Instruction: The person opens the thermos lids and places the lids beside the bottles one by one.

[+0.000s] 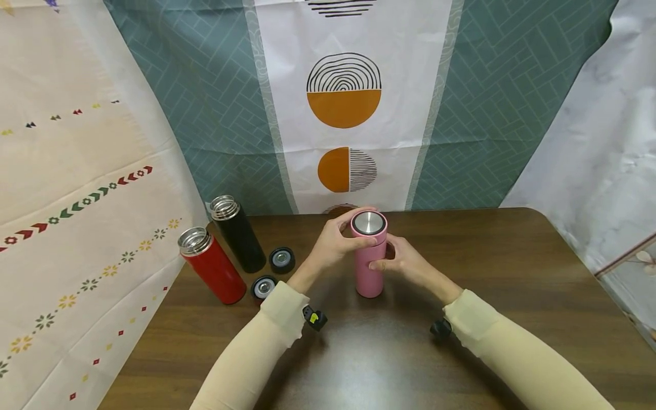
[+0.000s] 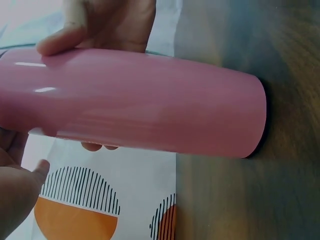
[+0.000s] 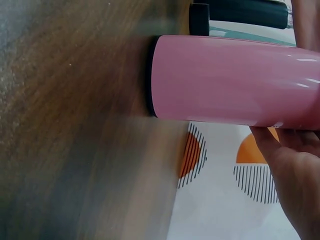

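Observation:
A pink thermos bottle (image 1: 369,279) with a steel-topped lid (image 1: 369,222) stands upright on the table between both hands. My left hand (image 1: 337,242) grips it at the lid, thumb across the front and fingers round the back. Lower down, the right hand (image 1: 406,263) holds the bottle's body from the right, its thumb on the front. In the left wrist view, the right hand (image 2: 115,25) is seen beyond the pink body. The bottle's base touches the wood in both wrist views. Some fingertips are hidden behind the bottle.
At the left stand a red thermos (image 1: 215,272) and a black thermos (image 1: 241,239), both with bare steel mouths. Two dark lids (image 1: 282,259) lie beside them on the brown table (image 1: 487,262). A patterned cloth (image 1: 343,136) hangs behind the table's far edge.

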`<state>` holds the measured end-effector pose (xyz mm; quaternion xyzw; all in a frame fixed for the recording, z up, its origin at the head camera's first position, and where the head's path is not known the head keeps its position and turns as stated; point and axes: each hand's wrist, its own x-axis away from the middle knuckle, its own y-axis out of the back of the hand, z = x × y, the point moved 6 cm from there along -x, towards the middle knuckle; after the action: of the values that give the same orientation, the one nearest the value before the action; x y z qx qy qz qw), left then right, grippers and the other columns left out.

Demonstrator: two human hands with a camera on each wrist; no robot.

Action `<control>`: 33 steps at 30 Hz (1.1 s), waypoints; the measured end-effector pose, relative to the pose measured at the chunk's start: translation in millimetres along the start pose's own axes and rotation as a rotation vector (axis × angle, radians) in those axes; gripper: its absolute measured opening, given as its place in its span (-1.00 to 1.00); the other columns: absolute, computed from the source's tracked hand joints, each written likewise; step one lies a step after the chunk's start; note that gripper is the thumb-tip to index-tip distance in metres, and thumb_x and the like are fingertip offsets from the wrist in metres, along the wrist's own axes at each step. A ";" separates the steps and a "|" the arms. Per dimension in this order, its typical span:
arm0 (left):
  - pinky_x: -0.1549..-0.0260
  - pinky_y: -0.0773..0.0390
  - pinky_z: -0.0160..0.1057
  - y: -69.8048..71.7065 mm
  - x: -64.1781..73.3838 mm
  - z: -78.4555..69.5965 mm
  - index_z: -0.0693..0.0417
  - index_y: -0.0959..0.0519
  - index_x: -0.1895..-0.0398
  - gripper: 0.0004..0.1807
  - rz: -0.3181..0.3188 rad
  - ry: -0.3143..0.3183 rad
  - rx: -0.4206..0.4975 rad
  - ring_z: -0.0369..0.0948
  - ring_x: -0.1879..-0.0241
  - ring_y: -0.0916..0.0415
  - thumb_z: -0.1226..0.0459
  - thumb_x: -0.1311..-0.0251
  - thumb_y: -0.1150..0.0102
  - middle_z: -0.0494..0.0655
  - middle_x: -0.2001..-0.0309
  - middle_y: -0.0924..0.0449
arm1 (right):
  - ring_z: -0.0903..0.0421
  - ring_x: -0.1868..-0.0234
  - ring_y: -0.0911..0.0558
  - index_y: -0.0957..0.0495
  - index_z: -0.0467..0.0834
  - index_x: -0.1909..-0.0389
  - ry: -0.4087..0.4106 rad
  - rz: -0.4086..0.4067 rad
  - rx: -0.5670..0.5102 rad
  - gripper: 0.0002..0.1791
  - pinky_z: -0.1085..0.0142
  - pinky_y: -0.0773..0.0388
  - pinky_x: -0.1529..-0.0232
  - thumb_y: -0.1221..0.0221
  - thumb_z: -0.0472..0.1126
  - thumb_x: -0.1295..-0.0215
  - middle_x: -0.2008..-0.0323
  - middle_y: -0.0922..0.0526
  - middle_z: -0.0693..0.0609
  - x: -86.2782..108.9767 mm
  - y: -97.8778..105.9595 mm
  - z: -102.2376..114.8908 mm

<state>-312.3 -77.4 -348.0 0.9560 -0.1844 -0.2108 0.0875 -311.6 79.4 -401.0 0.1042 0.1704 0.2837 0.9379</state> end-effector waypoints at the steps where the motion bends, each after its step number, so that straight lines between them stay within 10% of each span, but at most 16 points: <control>1: -0.39 -0.33 0.05 -0.3 0.6 0.2 -0.05 -0.57 -0.37 -0.38 -0.013 0.001 -0.001 -0.24 -0.31 -0.46 0.28 -0.19 -0.47 -0.21 -0.23 -0.65 | -0.04 -0.07 -0.66 -0.48 -0.29 -0.30 0.002 -0.007 0.002 -0.39 -0.04 -0.58 -0.16 -0.38 -0.21 -0.26 -0.10 -0.68 -0.15 0.2 -0.3 -0.1; 10: -0.35 -0.39 0.11 -8.1 6.9 -2.6 -0.11 -0.57 -0.37 -0.34 -0.186 0.009 -0.070 -0.21 -0.29 -0.48 0.16 -0.16 -0.53 -0.23 -0.25 -0.63 | 0.00 -0.02 -0.70 -0.48 -0.21 -0.34 -0.023 -0.083 0.048 -0.32 0.23 -0.66 -0.04 -0.47 -0.20 -0.21 -0.10 -0.70 -0.11 2.4 4.7 0.1; 25: -0.30 -0.50 0.01 7.0 -11.2 -13.1 0.04 -0.37 -0.54 -0.24 0.346 0.046 0.050 -0.03 -0.26 -0.51 0.34 -0.26 -0.38 -0.04 -0.33 -0.54 | -0.07 -0.10 -0.65 -0.53 -0.21 -0.27 -0.048 0.113 -0.014 -0.43 0.17 -0.62 -0.12 -0.40 -0.17 -0.27 -0.10 -0.69 -0.09 -4.7 5.5 -4.8; 33: -0.24 -0.54 -0.06 8.1 -12.1 -7.4 0.02 -0.48 -0.45 -0.29 0.282 0.029 0.077 -0.07 -0.20 -0.56 0.36 -0.20 -0.45 -0.05 -0.25 -0.60 | -0.08 -0.09 -0.65 -0.53 -0.20 -0.26 -0.047 0.109 -0.023 -0.43 0.12 -0.61 -0.12 -0.39 -0.11 -0.27 -0.09 -0.69 -0.09 -3.6 5.9 -7.9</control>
<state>-321.8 -79.4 -334.9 0.9263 -0.3234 -0.1752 0.0821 -320.3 82.9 -405.7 0.1091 0.1390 0.3338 0.9259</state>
